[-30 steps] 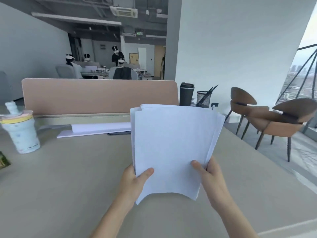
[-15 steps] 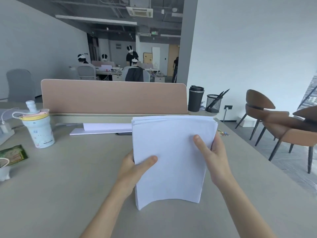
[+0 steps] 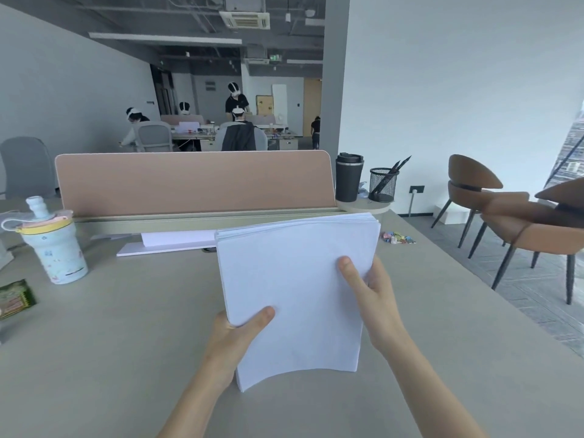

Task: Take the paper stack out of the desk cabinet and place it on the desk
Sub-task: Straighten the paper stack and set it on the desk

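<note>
A thick stack of white paper (image 3: 294,289) stands nearly upright on the grey desk (image 3: 126,358), its bowed bottom edge resting on the desktop. My left hand (image 3: 235,339) grips the stack's lower left edge, thumb across the front sheet. My right hand (image 3: 371,295) holds the right edge higher up, thumb on the front. The top edges of the sheets are lined up evenly. The desk cabinet is out of view.
A pink divider panel (image 3: 192,181) closes the desk's far side, with flat white sheets (image 3: 164,245) below it. A pale bottle (image 3: 53,245) and green packet (image 3: 14,298) sit left. A black tumbler (image 3: 349,177), pen holder (image 3: 383,184), coloured clips (image 3: 396,238) and brown chairs (image 3: 505,216) are right.
The fanned, lifted stack came down onto its bottom edge on the desk and its sheets squared up. My right hand slid higher along the right edge. The camera view swung left.
</note>
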